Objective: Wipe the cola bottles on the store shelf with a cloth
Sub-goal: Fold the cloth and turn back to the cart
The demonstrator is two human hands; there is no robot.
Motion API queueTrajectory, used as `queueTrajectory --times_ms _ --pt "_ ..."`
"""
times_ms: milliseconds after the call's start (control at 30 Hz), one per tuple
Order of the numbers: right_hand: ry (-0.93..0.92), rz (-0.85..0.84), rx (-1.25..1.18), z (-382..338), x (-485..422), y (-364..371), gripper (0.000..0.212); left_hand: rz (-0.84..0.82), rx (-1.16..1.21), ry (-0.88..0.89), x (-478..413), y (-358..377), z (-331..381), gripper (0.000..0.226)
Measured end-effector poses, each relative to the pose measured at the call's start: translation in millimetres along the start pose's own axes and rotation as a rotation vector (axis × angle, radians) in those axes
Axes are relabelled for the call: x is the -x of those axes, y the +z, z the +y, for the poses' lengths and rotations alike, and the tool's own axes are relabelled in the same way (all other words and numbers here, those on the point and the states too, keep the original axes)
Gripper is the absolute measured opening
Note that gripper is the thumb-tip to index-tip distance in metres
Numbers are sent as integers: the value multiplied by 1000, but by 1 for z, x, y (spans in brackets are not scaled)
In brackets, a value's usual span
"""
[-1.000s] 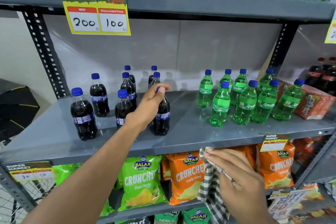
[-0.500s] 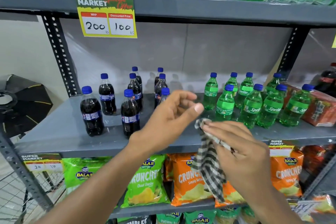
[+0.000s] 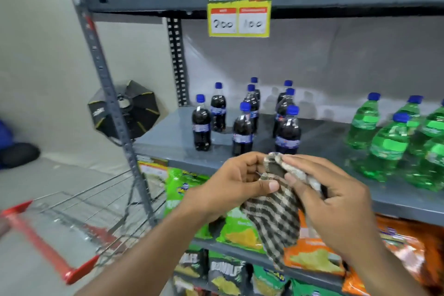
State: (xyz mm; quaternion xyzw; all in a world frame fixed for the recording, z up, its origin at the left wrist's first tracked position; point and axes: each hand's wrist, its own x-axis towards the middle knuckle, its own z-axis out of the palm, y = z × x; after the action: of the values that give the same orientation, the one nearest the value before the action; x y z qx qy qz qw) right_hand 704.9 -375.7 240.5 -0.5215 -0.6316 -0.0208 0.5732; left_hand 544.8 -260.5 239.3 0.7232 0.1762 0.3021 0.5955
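Note:
Several small cola bottles (image 3: 242,131) with blue caps stand upright on the grey metal shelf (image 3: 168,142), behind my hands. A black-and-beige checked cloth (image 3: 274,214) hangs in front of the shelf edge. My left hand (image 3: 230,182) pinches its upper left part with thumb and fingers. My right hand (image 3: 329,194) grips its upper right part. Both hands meet just below the nearest cola bottle (image 3: 288,131), without touching any bottle.
Green soda bottles (image 3: 389,142) crowd the same shelf at the right. Snack bags (image 3: 240,230) fill the lower shelves. A price sign (image 3: 239,8) hangs from the upper shelf. A wire shopping trolley with a red handle (image 3: 45,245) stands at lower left, a black softbox light (image 3: 125,110) behind the shelf post.
My left hand let go of the cola bottle and came back to take hold of the cloth, which my right hand lifted. The view swung left and is blurred.

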Motion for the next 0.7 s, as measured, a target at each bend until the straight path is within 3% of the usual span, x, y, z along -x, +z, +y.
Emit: queueTrajectory --times_ms 100,233,333,433,533,700 --pt "65 -99 -47 11 5 21 35 71 -119 -90 37 -32 -10 20" --pt "139 -290 -93 16 4 73 44 169 -445 -144 98 -75 -16 13" --pt "149 -426 -148 7 8 134 40 225 -657 -197 144 -110 -27 9" --pt "207 -571 -181 -8 14 207 22 317 -783 -267 193 -149 -45 2" --pt "194 -673 -202 -22 22 276 15 469 -752 -346 241 -182 -69 22" --pt "157 -848 -183 -53 43 404 9 697 -349 -508 328 -262 -124 10"
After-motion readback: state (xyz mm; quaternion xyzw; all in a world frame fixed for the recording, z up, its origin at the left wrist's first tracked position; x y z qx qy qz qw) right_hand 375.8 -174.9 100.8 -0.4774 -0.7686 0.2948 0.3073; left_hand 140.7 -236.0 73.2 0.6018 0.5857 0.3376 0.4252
